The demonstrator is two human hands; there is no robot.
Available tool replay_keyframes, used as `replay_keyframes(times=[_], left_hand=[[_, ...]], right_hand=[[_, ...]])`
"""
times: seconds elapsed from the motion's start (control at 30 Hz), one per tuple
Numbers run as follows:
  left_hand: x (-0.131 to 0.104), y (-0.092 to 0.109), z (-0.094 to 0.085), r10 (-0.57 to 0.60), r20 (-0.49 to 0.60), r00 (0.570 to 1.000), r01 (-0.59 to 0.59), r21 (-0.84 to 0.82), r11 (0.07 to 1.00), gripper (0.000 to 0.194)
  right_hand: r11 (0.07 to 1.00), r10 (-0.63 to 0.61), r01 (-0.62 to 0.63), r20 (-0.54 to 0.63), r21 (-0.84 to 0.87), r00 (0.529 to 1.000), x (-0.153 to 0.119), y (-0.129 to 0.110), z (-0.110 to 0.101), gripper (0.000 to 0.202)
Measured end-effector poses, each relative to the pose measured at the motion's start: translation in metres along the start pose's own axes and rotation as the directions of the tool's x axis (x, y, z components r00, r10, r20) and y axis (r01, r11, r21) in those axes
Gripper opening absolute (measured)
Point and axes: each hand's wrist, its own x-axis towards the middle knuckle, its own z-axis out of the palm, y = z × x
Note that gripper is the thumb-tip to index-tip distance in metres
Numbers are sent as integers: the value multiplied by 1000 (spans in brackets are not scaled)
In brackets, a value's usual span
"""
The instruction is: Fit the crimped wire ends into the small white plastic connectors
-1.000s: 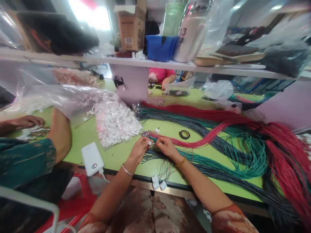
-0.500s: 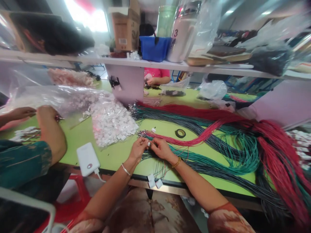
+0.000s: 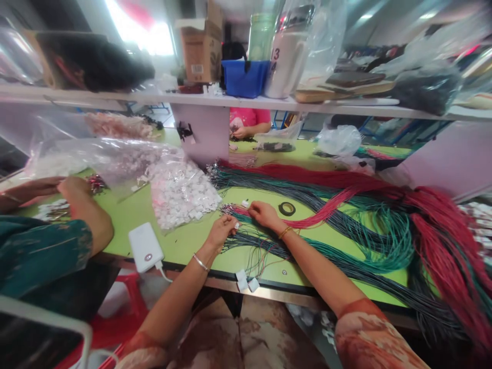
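My left hand [image 3: 222, 229] pinches a small white plastic connector [image 3: 237, 225] between thumb and fingers, above the front wires. My right hand [image 3: 264, 213] is closed, its fingertips bent down over the bundle of red wires [image 3: 307, 223]; whatever they pinch is too small to make out. Metal-tipped wire ends [image 3: 227, 208] lie just left of it. Green wires [image 3: 326, 251] and black wires [image 3: 274, 247] run rightward below my hands. Several white connectors [image 3: 242, 282] with thin wires attached lie at the table's front edge.
A clear bag of white connectors [image 3: 184, 197] lies left of my hands. Black tape [image 3: 286, 208] sits behind my right hand, and a white power bank [image 3: 145, 247] with a cable at front left. A co-worker's arm [image 3: 90, 210] rests at the left. A shelf [image 3: 154, 96] crosses the back.
My right hand has moved away from my left hand, up and right, onto the red wires. My left hand stays nearly in place with the white connector. The view has shifted slightly.
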Motion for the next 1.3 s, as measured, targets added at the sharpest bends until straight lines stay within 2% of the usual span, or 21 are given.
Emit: replay_keyframes(times=[0.17, 0.27, 0.33, 0.4, 0.47, 0.57, 0.73, 0.83, 0.93, 1.1, 1.3], left_hand=[[-1, 1, 0, -1, 1, 1000, 1, -11, 1000, 33], [-1, 2, -1, -7, -4, 1000, 7, -15, 1000, 33], [-2, 1, -1, -8, -8, 1000, 8, -9, 1000, 32], [-2, 1, 0, -8, -11, 1000, 8, -3, 1000, 33], [-2, 0, 1, -8, -13, 1000, 8, -9, 1000, 33], [-1, -1, 3, -17, -22, 1000, 16, -35, 999, 34], [-1, 0, 3, -25, -27, 999, 23, -75, 997, 33], [-3, 2, 3, -13, -18, 1000, 11, -124, 992, 34], [-5, 4, 3, -6, -12, 1000, 4, -165, 986, 33], [-1, 2, 2, -39, -13, 999, 34, -284, 958, 36], [2, -2, 0, -65, -23, 998, 54, -340, 939, 36]], right_hand=[[997, -47, 44, -45, -61, 998, -5, -2, -7, 17], [997, 42, -50, -129, -62, 991, -7, 1, -21, 15], [993, 114, -109, -124, 50, 986, -7, 5, -31, 15], [970, 129, -113, -60, 216, 990, -8, 8, -41, 23], [931, 79, -66, -20, 359, 997, -7, 7, -49, 29], [875, -9, 26, -38, 483, 999, -1, -8, -54, 26], [803, -112, 101, -17, 588, 994, 9, -50, -50, 22], [767, -129, 111, -17, 633, 991, 6, -62, -45, 21], [746, -77, 76, -27, 662, 997, -5, -62, -38, 22], [773, 25, -3, -25, 635, 999, -23, -54, -19, 25], [785, -13, -19, 47, 619, 999, -29, -48, -6, 22]])
